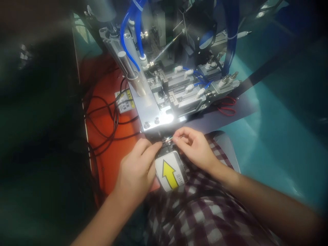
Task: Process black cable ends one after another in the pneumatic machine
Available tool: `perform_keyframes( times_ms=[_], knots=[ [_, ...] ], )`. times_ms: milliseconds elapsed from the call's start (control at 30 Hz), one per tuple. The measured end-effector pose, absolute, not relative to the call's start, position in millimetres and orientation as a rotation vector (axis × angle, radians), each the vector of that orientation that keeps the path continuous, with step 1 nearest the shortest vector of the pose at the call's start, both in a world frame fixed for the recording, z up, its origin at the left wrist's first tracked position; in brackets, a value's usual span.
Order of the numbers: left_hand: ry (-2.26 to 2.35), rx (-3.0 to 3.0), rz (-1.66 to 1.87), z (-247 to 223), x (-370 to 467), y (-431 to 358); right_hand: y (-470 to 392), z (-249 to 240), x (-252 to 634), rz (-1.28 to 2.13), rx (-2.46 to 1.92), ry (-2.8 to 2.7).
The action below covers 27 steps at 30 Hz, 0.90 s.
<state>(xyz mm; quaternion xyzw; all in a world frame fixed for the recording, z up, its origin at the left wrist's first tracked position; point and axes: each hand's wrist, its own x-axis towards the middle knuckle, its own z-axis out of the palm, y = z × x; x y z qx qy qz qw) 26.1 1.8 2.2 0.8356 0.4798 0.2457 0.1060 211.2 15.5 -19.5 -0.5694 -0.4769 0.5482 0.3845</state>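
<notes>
My left hand (138,167) is closed, with thumb and forefinger together at the left side of a small metal fixture (167,140). From the right, my right hand (196,147) pinches at the same spot, its thumb and forefinger tips pressed together. Between the two sets of fingertips runs something thin and shiny, wire-like, too small to name. Just below the fingers is a white plate with a yellow arrow (169,172). The metal edge of a bench machine (164,118) lies right above the hands.
Pneumatic cylinders (188,97) with white fittings and blue air hoses (139,32) fill the machine above. Black cables (112,119) loop over the orange base (102,102) at left, near a warning label (124,101). A red wire (227,106) lies at right.
</notes>
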Motion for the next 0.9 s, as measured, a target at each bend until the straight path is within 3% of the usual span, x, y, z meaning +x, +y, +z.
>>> perform_keyframes(
  times_ms=[200,900],
  knots=[
    [1.395,2.455,0.74,2,25,1,13,-22,211,1.228,-1.433,-1.334],
    [1.393,2.443,0.757,1,27,3,17,-9,210,1.466,-1.463,-1.133]
  ],
)
